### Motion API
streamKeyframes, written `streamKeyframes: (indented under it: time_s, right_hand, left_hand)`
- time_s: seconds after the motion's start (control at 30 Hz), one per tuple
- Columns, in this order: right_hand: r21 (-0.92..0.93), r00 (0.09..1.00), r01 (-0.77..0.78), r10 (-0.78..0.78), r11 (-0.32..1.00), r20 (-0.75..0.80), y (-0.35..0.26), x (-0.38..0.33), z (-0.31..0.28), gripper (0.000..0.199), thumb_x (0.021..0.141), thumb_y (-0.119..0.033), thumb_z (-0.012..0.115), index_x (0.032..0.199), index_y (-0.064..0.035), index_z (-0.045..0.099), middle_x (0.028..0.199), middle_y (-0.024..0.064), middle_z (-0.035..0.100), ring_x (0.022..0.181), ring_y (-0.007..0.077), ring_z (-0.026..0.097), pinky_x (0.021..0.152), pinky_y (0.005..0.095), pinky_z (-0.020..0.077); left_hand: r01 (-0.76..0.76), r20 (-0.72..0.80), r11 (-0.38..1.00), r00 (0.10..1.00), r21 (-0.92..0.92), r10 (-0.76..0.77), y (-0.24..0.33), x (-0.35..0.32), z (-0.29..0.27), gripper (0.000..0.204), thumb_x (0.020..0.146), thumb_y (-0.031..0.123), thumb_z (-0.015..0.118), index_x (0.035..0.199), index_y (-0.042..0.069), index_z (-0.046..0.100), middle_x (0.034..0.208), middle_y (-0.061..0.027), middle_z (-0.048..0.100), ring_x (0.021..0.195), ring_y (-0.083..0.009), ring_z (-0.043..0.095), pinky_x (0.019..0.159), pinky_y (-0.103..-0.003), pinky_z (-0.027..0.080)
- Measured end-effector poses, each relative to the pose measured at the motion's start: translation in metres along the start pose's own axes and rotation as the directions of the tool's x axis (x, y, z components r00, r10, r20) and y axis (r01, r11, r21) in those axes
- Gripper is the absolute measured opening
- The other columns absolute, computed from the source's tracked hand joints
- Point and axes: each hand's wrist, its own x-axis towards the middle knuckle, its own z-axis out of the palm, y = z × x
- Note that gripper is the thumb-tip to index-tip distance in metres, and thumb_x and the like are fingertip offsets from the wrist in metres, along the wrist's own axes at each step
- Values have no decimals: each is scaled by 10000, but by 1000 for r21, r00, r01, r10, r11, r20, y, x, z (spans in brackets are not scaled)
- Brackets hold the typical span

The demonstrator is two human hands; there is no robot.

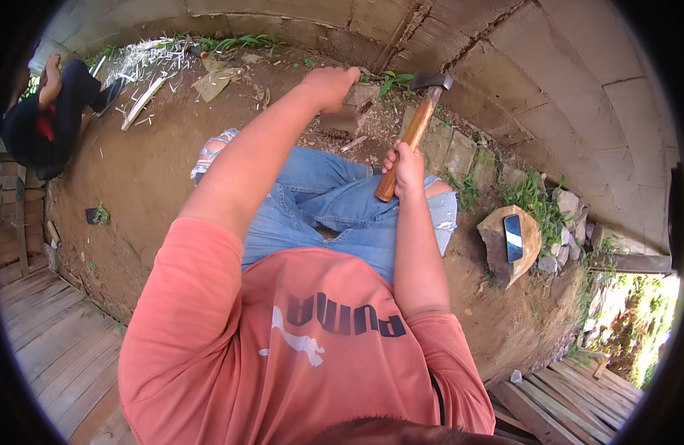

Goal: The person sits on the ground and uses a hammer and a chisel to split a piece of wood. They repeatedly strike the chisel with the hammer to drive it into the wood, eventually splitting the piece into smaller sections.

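Wooden-handled tool (pixel 412 141), 1 o'clock, gripped by right hand (pixel 407 167) | left hand (pixel 329 89), 12 o'clock, curled, contents: cannot tell | shirt (pixel 238 371), 6 o'clock: dark lettering (pixel 346 319), pale animal silhouette (pixel 301 343) | phone (pixel 513 239), 3 o'clock

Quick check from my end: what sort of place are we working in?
Probably a shaded outdoor yard, perhaps used for rough woodwork: bare dirt ground, a block wall with weeds along its foot, and pale wood slivers scattered at the far left.
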Motion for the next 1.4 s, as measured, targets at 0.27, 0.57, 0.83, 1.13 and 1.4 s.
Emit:
streamKeyframes:
  time_s: [0.27, 0.57, 0.83, 1.13, 1.4]
  right_hand:
    - [-92, 988, 39, -25, 995, 151, -10, -16, 6, 66, 1003, -122, 564, 1044, -71, 567, 712, 24, 537, 557, 141, 523, 512, 320, 464]
    - [-82, 978, 87, -70, 993, 198, -10, -17, 12, 27, 984, -94, 570, 996, -70, 569, 711, 13, 539, 564, 131, 527, 519, 311, 461]
    - [52, 980, 19, -29, 998, 198, -25, -15, -1, 46, 989, -114, 563, 1011, -74, 568, 713, 9, 535, 569, 130, 528, 524, 315, 468]
    - [-19, 929, -47, 51, 999, 366, -33, -25, 4, 83, 984, -123, 572, 1047, -68, 577, 723, 4, 537, 579, 118, 522, 530, 312, 462]
    - [-277, 881, -30, 156, 960, 446, -35, -39, 4, 111, 962, -147, 616, 1011, -53, 581, 694, -5, 543, 556, 101, 515, 505, 296, 446]
  left_hand:
    - [47, -272, 969, 955, -244, -114, -5, -7, 11, 652, 863, 26, 777, 1456, 239, 610, 1342, -165, 626, 1257, -383, 644, 1041, -478, 553]
    - [262, -243, 951, 924, -164, -296, 41, 5, -1, 731, 883, 435, 845, 1479, 124, 558, 1395, -196, 582, 1255, -406, 646, 1015, -509, 559]
    - [200, -441, 968, 863, -149, -246, 52, 14, 30, 752, 829, 424, 893, 1386, 57, 547, 1343, -245, 608, 1216, -423, 656, 1053, -489, 532]
    - [32, -62, 969, 997, -246, -48, 0, -17, -30, 920, 728, 65, 906, 1519, 97, 436, 1476, -239, 618, 1402, -417, 570, 1147, -460, 487]
    - [23, -145, 946, 987, -324, -74, -31, -37, -16, 953, 696, 93, 915, 1524, 107, 443, 1478, -213, 634, 1398, -386, 586, 1155, -434, 484]
